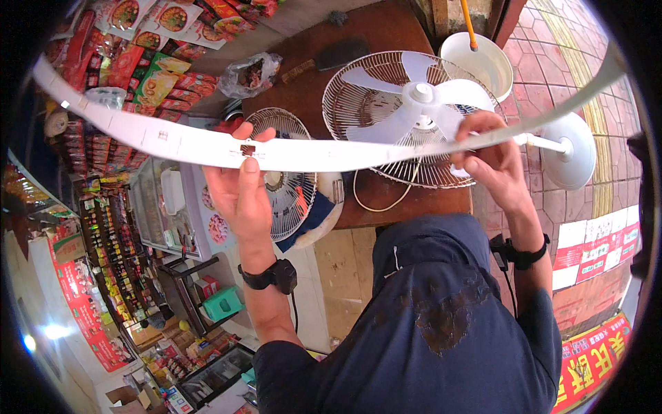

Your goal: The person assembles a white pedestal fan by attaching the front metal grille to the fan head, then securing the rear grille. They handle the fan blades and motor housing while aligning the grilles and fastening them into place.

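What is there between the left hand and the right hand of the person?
In the head view, a long white strip spans the stretch from left hand to right hand. Part of the larger fan shows behind it.

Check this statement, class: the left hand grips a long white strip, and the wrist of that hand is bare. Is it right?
Not quite: the left wrist is not bare. The head view shows a black band around it. The left hand does grip the long white strip.
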Demonstrator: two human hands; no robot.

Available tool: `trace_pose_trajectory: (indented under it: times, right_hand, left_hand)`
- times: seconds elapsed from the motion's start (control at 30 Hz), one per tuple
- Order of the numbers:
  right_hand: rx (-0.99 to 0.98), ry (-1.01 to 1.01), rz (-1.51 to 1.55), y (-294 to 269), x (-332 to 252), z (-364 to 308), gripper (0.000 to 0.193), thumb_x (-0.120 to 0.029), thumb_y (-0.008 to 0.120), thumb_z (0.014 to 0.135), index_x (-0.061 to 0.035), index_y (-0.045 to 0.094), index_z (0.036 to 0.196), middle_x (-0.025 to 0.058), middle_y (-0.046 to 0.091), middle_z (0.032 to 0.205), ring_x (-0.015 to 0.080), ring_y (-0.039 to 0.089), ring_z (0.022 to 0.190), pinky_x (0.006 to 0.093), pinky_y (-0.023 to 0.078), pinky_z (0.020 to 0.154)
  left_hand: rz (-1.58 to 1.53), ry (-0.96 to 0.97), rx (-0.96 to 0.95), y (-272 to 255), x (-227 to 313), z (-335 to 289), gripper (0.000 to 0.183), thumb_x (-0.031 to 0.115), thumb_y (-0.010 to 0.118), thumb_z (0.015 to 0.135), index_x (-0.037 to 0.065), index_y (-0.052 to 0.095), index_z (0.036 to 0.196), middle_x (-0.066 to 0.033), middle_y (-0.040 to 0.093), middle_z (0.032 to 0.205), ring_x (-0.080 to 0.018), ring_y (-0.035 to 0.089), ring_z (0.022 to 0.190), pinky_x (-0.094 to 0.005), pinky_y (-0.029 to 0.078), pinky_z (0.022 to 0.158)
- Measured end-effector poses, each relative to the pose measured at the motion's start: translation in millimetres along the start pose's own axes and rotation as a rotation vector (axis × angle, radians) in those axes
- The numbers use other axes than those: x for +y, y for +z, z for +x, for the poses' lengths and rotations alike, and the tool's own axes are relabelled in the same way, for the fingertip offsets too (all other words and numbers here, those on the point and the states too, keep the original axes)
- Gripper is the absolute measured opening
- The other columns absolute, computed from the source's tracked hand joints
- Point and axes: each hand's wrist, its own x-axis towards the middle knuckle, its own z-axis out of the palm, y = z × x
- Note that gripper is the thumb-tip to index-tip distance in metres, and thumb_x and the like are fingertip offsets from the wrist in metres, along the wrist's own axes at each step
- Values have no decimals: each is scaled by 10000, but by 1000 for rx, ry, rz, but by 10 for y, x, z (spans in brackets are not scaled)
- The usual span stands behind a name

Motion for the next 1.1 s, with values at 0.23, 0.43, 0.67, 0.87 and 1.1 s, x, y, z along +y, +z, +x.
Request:
trace_pose_trajectory:
  times: [0.23,0.43,0.67,0.87,1.1]
  right_hand:
    - [15,258,150,446,306,118,480,-64,706,983,-12,496,1412,100,682,1209,176,690,1047,316,581,895]
    - [-7,375,279,510,271,161,365,-143,721,992,27,614,1297,120,741,1120,173,724,1005,319,612,865]
    - [53,368,392,548,252,152,426,-97,706,986,2,547,1370,128,725,1135,184,733,978,316,629,853]
    - [68,393,518,601,287,205,451,-57,719,961,-3,551,1376,131,706,1181,189,730,991,309,638,849]
    - [76,400,556,634,311,257,437,-56,727,949,-1,578,1356,117,709,1176,169,725,995,297,640,852]
  left_hand:
    - [20,183,-54,537,-94,-319,820,-16,576,955,86,158,1653,-206,590,1349,-418,640,1221,-537,492,1084]
    - [138,358,-166,547,-69,-333,959,-4,609,943,102,-7,1670,-186,548,1354,-424,631,1216,-513,541,996]
    - [64,361,-202,562,-112,-319,969,-13,614,946,136,-7,1674,-189,541,1355,-422,614,1235,-527,539,994]
    - [42,369,-229,616,-182,-328,978,-1,630,951,149,-12,1674,-179,534,1360,-430,610,1235,-552,526,1006]
    - [44,371,-236,603,-233,-327,981,7,642,945,144,-4,1669,-178,533,1364,-436,605,1241,-574,517,1010]
